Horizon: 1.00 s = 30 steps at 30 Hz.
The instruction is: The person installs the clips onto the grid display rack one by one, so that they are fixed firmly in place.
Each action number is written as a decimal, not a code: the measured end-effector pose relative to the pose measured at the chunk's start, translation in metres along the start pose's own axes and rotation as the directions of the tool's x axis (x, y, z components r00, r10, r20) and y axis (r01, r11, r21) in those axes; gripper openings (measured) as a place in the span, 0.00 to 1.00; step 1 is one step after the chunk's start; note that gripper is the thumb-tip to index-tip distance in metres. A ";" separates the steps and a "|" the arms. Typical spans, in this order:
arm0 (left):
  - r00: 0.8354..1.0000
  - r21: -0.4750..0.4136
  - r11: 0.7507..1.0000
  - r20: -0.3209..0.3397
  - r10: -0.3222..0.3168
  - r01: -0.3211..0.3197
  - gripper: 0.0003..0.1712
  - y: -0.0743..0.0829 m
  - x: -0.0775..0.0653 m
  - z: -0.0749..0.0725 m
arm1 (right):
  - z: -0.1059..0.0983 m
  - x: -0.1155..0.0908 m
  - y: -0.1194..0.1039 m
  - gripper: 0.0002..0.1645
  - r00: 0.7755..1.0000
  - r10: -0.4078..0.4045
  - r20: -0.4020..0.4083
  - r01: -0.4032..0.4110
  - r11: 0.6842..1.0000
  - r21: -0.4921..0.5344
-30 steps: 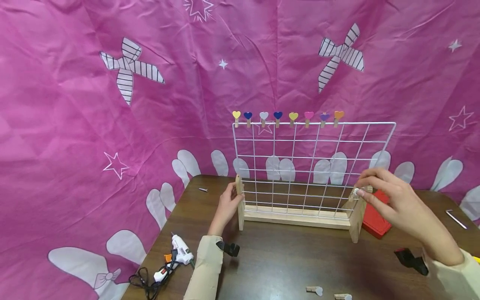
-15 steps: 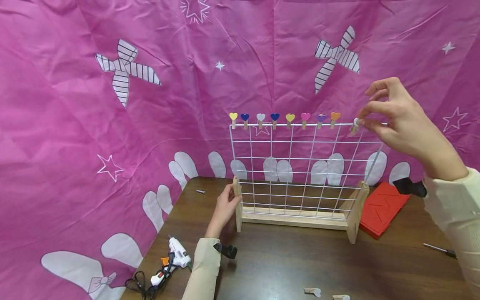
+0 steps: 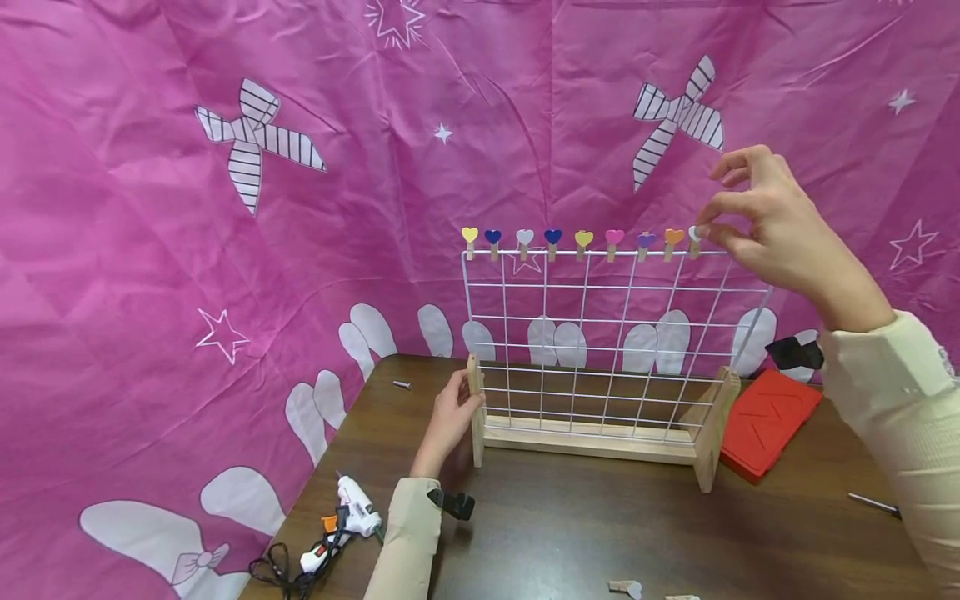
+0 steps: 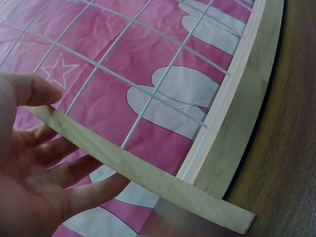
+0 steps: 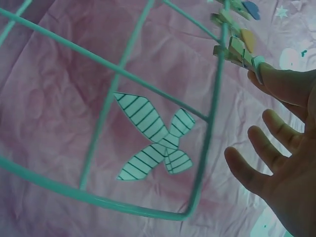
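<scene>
A white wire grid [image 3: 588,287] stands upright in a pale wooden base [image 3: 592,444]. My left hand [image 3: 447,414] grips the base's left side piece [image 3: 478,442]; in the left wrist view the thumb [image 4: 42,91] lies on one face and the fingers on the other. At the grid's top wire, my right hand [image 3: 783,229] pinches a small wooden clothespin [image 3: 694,248] by its white heart between thumb and forefinger. The right wrist view shows this clothespin [image 5: 240,53] on the wire, the other fingers spread. A row of heart clothespins [image 3: 583,242] in several colours runs leftward along that wire.
A red case [image 3: 772,421] lies behind the base's right end. A corded glue gun [image 3: 358,507] is at the left table edge, a screw [image 3: 402,385] at the back left. White-heart clothespins [image 3: 625,588] lie in front, a thin metal tool [image 3: 873,505] at right. Pink cloth hangs behind.
My right hand has risen from beside the base's right end to the top wire, then shifted left, bringing the white-heart clothespin next to the orange one. The left hand keeps its grip.
</scene>
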<state>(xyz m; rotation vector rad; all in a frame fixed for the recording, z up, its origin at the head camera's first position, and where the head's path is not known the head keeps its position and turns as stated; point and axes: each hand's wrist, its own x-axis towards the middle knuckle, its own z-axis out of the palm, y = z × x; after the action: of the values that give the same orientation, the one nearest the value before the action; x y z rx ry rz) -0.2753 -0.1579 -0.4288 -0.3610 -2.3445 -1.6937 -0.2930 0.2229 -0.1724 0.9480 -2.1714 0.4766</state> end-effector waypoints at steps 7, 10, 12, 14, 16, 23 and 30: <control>1.000 -0.007 1.000 0.009 -0.016 0.016 0.22 0.001 -0.002 0.000 | 0.005 -0.008 0.000 0.03 0.996 0.081 0.041 -0.081 0.997 -0.003; 1.000 -0.009 1.000 0.006 -0.014 0.014 0.22 0.002 -0.002 0.000 | 0.005 -0.010 -0.002 0.03 0.990 0.114 0.082 -0.114 0.993 -0.003; 1.000 -0.006 1.000 0.002 -0.009 0.009 0.22 0.002 -0.003 -0.001 | 0.004 -0.012 -0.005 0.05 0.986 0.125 0.108 -0.126 0.992 0.000; 1.000 -0.003 1.000 -0.006 -0.011 0.011 0.22 0.001 -0.003 -0.001 | 0.003 -0.015 -0.008 0.08 0.983 0.130 0.127 -0.131 0.991 -0.002; 1.000 -0.001 1.000 -0.015 -0.016 0.016 0.22 0.001 -0.003 -0.001 | 0.002 -0.018 -0.010 0.12 0.982 0.132 0.133 -0.132 0.991 -0.007; 1.000 -0.002 1.000 -0.005 -0.015 0.015 0.22 0.003 -0.001 -0.001 | -0.005 -0.043 -0.019 0.20 0.995 0.083 0.056 -0.082 0.997 -0.014; 1.000 0.006 1.000 -0.003 -0.012 0.012 0.23 0.005 0.000 0.000 | 0.001 -0.086 -0.031 0.21 0.998 0.044 0.038 -0.044 0.999 -0.004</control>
<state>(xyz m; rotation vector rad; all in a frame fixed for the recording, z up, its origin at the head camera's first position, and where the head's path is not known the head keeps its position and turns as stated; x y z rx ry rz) -0.2734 -0.1560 -0.4245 -0.3437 -2.3533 -1.6914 -0.2288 0.2433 -0.2342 0.9159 -2.2308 0.4796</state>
